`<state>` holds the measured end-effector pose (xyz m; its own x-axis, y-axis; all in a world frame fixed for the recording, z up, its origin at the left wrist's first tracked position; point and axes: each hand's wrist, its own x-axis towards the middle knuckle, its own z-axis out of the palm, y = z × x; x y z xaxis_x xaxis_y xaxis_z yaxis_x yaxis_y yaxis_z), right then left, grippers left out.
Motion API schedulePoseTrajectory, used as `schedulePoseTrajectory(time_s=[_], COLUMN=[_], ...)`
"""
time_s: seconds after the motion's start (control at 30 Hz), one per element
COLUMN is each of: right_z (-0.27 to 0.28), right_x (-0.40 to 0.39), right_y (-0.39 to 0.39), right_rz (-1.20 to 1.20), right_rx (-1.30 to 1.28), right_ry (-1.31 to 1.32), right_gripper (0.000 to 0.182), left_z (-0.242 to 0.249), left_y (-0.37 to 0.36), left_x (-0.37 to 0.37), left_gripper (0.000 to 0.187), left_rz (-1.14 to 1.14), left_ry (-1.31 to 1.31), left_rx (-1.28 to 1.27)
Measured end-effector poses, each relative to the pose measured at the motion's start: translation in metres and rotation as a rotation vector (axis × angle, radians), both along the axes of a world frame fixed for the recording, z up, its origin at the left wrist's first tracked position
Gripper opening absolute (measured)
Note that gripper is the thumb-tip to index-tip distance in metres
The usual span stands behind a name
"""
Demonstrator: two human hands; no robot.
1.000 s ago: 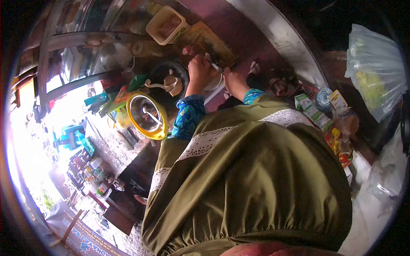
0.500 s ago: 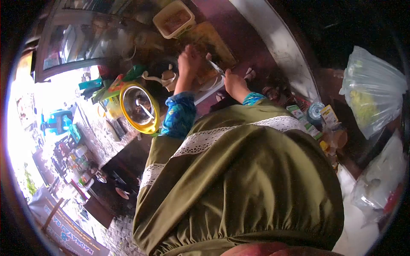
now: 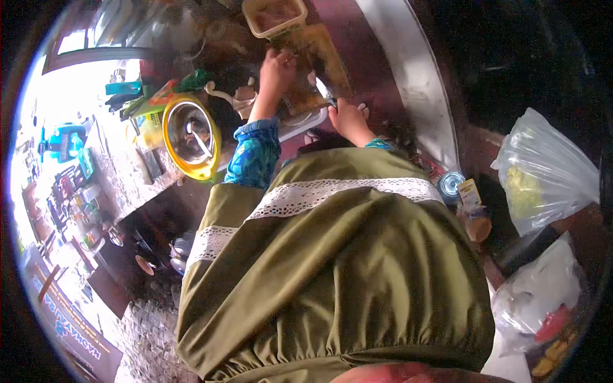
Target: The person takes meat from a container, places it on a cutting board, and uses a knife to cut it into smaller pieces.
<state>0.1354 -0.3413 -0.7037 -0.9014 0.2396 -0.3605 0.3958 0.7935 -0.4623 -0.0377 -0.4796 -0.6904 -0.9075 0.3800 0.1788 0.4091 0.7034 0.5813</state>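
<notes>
My right hand [image 3: 350,121] is closed around the dark handle of a knife [image 3: 324,90], whose pale blade points up and away over the wooden cutting board [image 3: 329,48]. A small pale piece [image 3: 311,78] sits by the blade tip; I cannot make out its kind. My left hand [image 3: 278,69] is at the board's left side, just below a cream plastic tub [image 3: 274,32]. Its fingers are curled together, and whatever they hold is hidden. Pinkish contents [image 3: 273,13] lie in the tub. Near my wrists is a white tray-like rim [image 3: 306,126].
On the left stand a yellow-rimmed bowl [image 3: 167,137] with a spoon [image 3: 199,139] inside and a white ladle-like handle [image 3: 218,93]. Small pale pieces [image 3: 364,110] lie by my right hand. A glass jar [image 3: 451,184] and plastic bags [image 3: 543,172] are at the right.
The whole view has shifted slightly. My left hand has moved a little closer to the tub. The knife blade has turned to a steeper angle and shows more of its flat side.
</notes>
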Motion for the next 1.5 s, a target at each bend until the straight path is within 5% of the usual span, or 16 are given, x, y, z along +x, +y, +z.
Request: schedulePoseTrajectory(time_s=[0.1, 0.27, 0.4, 0.47, 0.5, 0.67, 0.9, 1.0, 1.1, 1.37, 1.5], right_z=[0.010, 0.006, 0.002, 0.003, 0.004, 0.017, 0.003, 0.000, -0.007, 0.001, -0.004], right_x=[-0.013, -0.001, 0.009, 0.012, 0.013, 0.016, 0.025, 0.021, 0.017, -0.002, -0.020], right_y=[0.001, 0.028, 0.045, 0.051, 0.053, 0.056, 0.054, 0.050, 0.048, 0.072, 0.088], right_rz=[-0.068, 0.006, -0.067, -0.079, -0.100, -0.031, 0.045, 0.086, 0.040, 0.086, 0.118], right_rx=[-0.061, -0.029, -0.075, -0.078, -0.084, -0.100, -0.167, -0.174, -0.192, -0.241, -0.275], right_ry=[-0.068, 0.023, 0.167, 0.159, 0.151, 0.096, 0.093, -0.003, 0.089, 0.158, 0.187], right_gripper=[0.035, 0.035, 0.035, 0.037, 0.039, 0.040, 0.037, 0.041, 0.036, 0.034, 0.035], left_z=[-0.020, -0.040, -0.034, -0.018, 0.002, -0.042, -0.002, 0.003, -0.021, -0.025, -0.022], left_y=[0.005, 0.008, 0.008, 0.002, 0.002, -0.007, -0.007, -0.006, 0.008, 0.023, 0.014], left_x=[0.017, 0.023, 0.006, -0.013, -0.019, -0.053, -0.014, 0.014, 0.045, 0.043, 0.014], left_gripper=[0.018, 0.016, 0.015, 0.014, 0.015, 0.025, 0.035, 0.041, 0.033, 0.015, 0.013], left_rz=[-0.303, -0.285, -0.188, -0.093, -0.045, -0.120, 0.046, -0.141, -0.268, -0.212, 0.107], left_ry=[-0.177, -0.267, -0.319, 0.027, -0.043, 0.001, -0.062, 0.077, -0.243, -0.340, -0.221], left_rx=[-0.124, 0.036, -0.102, 0.138, 0.055, -0.223, -0.234, -0.069, -0.172, -0.107, 0.085])
